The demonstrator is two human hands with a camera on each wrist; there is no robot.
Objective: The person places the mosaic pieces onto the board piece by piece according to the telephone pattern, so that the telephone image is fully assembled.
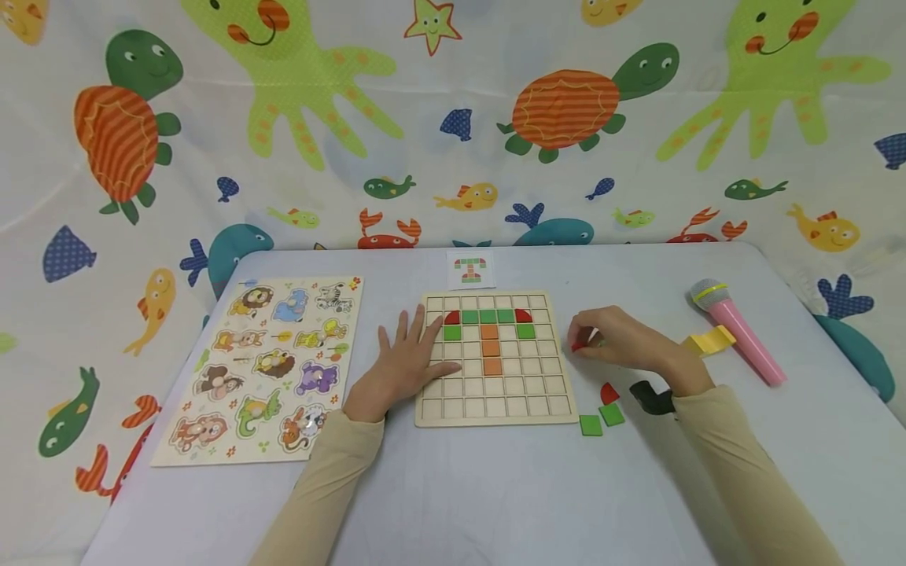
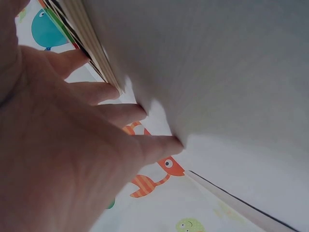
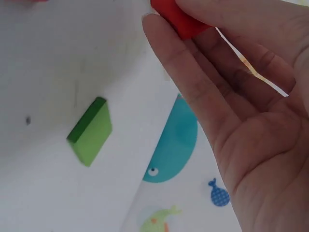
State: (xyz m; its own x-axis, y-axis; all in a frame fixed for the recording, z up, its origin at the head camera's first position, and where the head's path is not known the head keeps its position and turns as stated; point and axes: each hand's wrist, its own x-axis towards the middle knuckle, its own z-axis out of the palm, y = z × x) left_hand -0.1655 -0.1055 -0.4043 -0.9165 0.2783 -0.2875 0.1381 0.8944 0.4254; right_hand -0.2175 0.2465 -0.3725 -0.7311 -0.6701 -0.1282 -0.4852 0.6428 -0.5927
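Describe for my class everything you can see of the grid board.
The grid board is pale and roughly square, apparently wooden, with thin dividers between its cells. It lies flat on the table, right of the animal puzzle. Two red rounded pieces, five green squares and three orange squares sit in it in a T-like pattern. The left hand lies over its left edge.

Wht tbl [image 1: 510,495], sea-animal print cloth [image 1: 488,63] bhnd, w/ turtles [image 1: 565,110], crabs [image 1: 388,242]

A children's play corner, it seems: a cloth [image 1: 453,86] printed with cartoon sea animals [image 1: 565,110] hangs behind a white table [image 1: 432,495] holding an animal puzzle [image 1: 262,369] and a pink microphone [image 1: 749,336]
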